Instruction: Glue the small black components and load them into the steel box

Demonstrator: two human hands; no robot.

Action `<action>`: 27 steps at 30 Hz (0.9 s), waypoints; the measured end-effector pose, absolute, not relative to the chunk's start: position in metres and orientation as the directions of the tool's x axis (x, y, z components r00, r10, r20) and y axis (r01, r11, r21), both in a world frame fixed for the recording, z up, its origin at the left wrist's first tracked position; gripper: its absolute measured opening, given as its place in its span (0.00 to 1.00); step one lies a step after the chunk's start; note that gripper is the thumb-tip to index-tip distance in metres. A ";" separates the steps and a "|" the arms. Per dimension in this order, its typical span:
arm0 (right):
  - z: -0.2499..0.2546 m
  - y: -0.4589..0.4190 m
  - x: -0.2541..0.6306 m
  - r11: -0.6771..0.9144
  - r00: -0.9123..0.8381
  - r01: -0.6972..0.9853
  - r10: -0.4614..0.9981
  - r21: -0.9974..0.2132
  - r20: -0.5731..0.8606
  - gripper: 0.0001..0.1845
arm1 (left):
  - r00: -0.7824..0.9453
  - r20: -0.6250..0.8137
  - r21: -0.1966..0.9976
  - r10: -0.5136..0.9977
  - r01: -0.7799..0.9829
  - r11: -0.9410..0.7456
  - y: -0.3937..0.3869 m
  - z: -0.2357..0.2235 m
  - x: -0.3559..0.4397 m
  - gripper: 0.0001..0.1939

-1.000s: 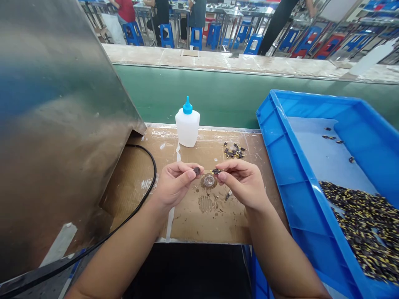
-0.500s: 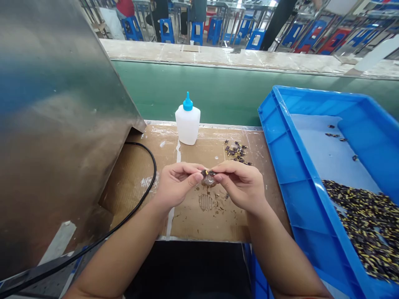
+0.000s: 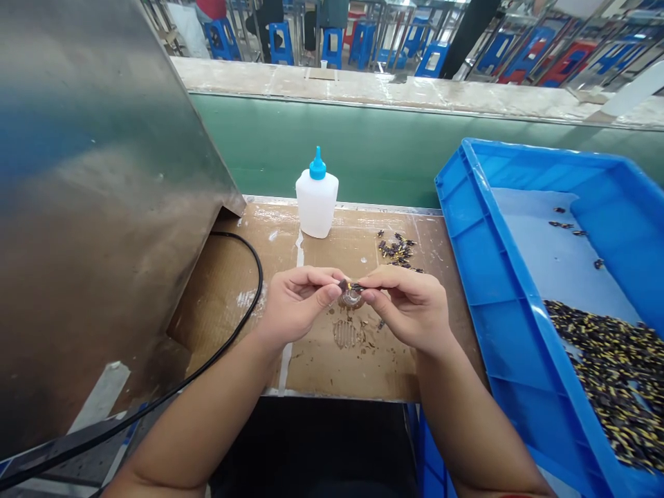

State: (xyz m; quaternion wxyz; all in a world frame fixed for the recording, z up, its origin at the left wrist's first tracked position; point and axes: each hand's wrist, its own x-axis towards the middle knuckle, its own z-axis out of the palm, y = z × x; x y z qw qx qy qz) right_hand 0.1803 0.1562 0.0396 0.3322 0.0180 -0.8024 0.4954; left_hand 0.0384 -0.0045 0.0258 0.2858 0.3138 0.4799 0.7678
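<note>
A small dark part (image 3: 343,284) and a slim black-and-yellow piece (image 3: 355,286) now meet end to end between the fingertips, held just above the counter (image 3: 332,377). A second ago a clear gap lay between them; half a second ago they had already closed up, and they have kept together since. That suggests the work in hand has passed from lining the two up to pressing or fitting them, though the fingers cover too much to tell whether they are joined. The left hand (image 3: 294,304) pinches the dark part between thumb and forefinger, the right hand (image 3: 409,301) grips the other piece in the same way, and neither is spread beyond that narrow pinch. Directly below them sits a clear round object (image 3: 351,299), with a patch of glossy parallel lines (image 3: 345,333) nearer the person. Just beyond the right hand lies a loose pile of similar pieces (image 3: 397,249), and behind the left one a white bottle with a blue nozzle (image 3: 317,205) stands upright, untouched. Farther out, a blue crate (image 3: 478,242) on the right holds a large heap of such pieces (image 3: 617,380), while a black cable (image 3: 260,277) curves beside a metal housing (image 3: 104,173) on the left.
</note>
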 end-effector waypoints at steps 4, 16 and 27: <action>0.040 0.157 0.181 0.542 -0.774 -0.351 0.291 -0.764 0.562 0.09 | -0.632 0.217 0.923 0.744 -0.115 -0.367 -0.005 0.029 0.040 0.07; 0.040 0.157 0.182 0.558 -0.775 -0.335 0.295 -0.759 0.559 0.09 | -0.625 0.239 0.915 0.743 -0.111 -0.388 -0.005 0.030 0.040 0.06; 0.043 0.156 0.181 0.576 -0.774 -0.341 0.276 -0.743 0.569 0.10 | -0.623 0.245 0.922 0.743 -0.088 -0.378 -0.006 0.028 0.040 0.04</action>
